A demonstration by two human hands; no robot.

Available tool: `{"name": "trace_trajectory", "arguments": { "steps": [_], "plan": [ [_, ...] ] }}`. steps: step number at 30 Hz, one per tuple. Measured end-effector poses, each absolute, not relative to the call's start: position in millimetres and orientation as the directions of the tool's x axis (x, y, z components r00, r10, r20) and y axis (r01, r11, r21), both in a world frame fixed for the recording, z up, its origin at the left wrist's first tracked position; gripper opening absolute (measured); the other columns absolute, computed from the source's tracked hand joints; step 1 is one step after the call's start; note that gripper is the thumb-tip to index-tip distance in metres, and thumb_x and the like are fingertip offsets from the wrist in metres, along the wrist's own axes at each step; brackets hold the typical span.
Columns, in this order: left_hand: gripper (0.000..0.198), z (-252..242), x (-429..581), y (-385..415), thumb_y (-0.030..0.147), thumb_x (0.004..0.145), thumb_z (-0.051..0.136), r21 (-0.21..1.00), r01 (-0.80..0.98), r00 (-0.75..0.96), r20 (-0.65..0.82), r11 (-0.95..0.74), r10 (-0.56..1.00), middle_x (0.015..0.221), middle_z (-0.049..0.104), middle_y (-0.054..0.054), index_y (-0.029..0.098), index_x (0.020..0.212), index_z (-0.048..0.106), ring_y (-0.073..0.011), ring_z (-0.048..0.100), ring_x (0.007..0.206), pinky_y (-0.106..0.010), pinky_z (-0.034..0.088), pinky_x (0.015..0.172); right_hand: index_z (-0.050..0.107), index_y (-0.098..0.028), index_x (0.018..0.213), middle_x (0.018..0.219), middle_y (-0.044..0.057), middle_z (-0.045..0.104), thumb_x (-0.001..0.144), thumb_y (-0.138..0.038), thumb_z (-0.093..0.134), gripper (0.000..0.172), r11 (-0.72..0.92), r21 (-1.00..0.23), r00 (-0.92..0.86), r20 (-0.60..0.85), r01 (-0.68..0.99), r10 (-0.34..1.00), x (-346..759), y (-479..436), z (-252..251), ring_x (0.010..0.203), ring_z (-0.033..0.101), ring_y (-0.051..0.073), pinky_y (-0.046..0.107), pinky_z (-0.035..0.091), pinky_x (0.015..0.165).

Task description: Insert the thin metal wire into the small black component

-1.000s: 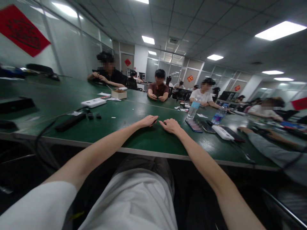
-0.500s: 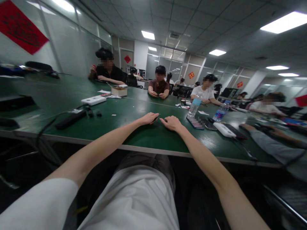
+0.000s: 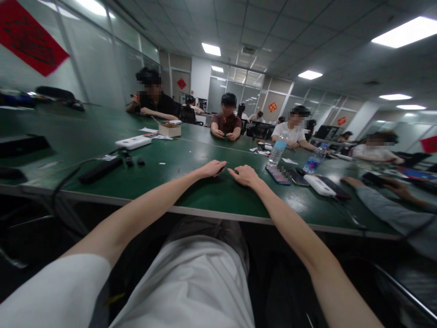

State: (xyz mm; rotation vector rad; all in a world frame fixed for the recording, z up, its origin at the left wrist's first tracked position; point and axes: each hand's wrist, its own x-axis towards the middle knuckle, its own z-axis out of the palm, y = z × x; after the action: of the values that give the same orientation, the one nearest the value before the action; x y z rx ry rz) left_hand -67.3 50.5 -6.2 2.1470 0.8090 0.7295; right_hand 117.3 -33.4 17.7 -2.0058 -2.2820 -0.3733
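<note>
Head-worn view, forward and down

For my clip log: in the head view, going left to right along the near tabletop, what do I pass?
Long black device → left hand → right hand → phone → white charger

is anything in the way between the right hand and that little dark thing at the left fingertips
Nothing visible stands in the way. Only a narrow stretch of green tabletop lies between the right hand and the small dark item at the left hand's fingertips. The item is too small to identify.
</note>
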Motion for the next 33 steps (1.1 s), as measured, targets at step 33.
{"name": "trace_trajectory", "arguments": {
  "steps": [33],
  "plan": [
    [0.053,-6.5,-66.5,50.0,0.055,0.092,0.031,0.736,0.337,0.639,0.279,-0.587,0.717,0.038,0.044,0.003,0.018,0.063,0.055,-0.0130,0.043,0.038,-0.025,0.033,0.047,0.073,-0.021,0.093,0.100,0.012,0.071,0.090,-0.074,0.010,0.082,0.139,0.116,-0.164,0.239,0.983,0.957,118.0,-33.0,14.7,0.096,0.064,0.027,0.032,0.046,0.079]
  ]
}}
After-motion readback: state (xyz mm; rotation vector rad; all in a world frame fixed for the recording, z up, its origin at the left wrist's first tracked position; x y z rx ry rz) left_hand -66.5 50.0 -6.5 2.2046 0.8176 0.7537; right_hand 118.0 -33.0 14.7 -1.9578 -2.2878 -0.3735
